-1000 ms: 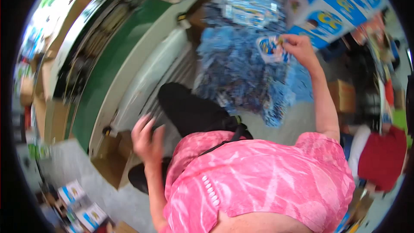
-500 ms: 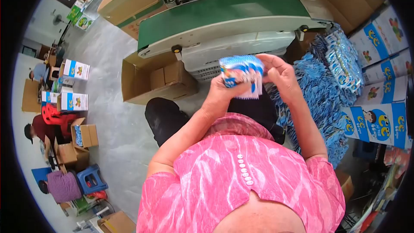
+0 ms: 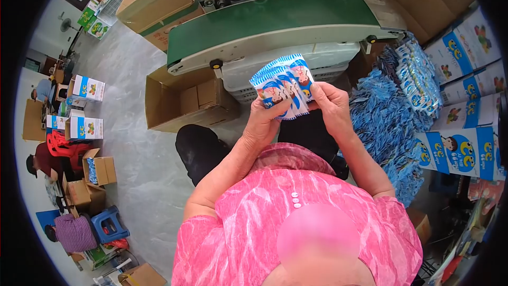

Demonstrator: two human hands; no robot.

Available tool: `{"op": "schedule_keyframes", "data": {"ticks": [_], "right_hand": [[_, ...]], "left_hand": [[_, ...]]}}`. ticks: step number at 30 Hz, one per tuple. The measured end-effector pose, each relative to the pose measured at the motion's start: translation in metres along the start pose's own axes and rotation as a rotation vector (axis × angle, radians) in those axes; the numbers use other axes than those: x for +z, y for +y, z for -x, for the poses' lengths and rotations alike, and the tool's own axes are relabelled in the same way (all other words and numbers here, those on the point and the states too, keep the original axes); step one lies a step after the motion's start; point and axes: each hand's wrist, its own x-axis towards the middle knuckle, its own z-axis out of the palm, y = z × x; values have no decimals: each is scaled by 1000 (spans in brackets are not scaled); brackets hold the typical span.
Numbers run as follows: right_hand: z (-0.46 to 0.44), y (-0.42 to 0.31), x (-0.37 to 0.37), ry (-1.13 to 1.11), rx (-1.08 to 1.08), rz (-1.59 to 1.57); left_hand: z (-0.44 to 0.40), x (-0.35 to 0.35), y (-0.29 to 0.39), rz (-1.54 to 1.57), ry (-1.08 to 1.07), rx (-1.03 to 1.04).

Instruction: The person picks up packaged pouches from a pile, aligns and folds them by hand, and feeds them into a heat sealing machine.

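A fanned bunch of small blue-and-white printed packets [image 3: 286, 86] is held up in front of my chest. My left hand [image 3: 264, 119] grips the bunch from its lower left side, thumb across the front. At the right edge, my right hand [image 3: 333, 105] pinches the packets between thumb and fingers. The fingers behind the bunch are partly hidden. Just right of my right hand lies a large heap of similar blue packets [image 3: 378, 111], with neat rows of packets [image 3: 418, 77] along its far right side.
A green conveyor belt [image 3: 280, 21] runs across ahead, with white plastic crates [image 3: 238, 82] beneath it. An opened cardboard box [image 3: 164, 103] stands on the floor at left. Printed cartons [image 3: 465, 148] are stacked at right. Other people [image 3: 76, 231] sit along the far left.
The packets have spread into a wider fan and turned their printed faces up. My right hand has moved in from beside the bunch and closed on its right edge.
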Motion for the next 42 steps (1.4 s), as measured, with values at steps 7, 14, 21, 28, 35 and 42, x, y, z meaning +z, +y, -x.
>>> {"op": "schedule_keyframes", "data": {"ticks": [7, 14, 21, 28, 35, 42], "right_hand": [[-5, 9, 6, -15, 18, -108], [-73, -3, -64, 284, 95, -230], [-196, -47, -172, 443, 12, -4], [-278, -43, -208, 502, 71, 0], [-305, -32, -200, 353, 160, 16], [-297, -28, -143, 296, 161, -25]], "left_hand": [[-1, 1, -1, -11, -30, 67], [-5, -26, 11, -2, 63, 144], [27, -103, 29, -123, 236, 252], [54, -142, 28, -94, 417, 259], [55, -147, 27, -58, 413, 244], [60, -149, 29, -25, 399, 239]]}}
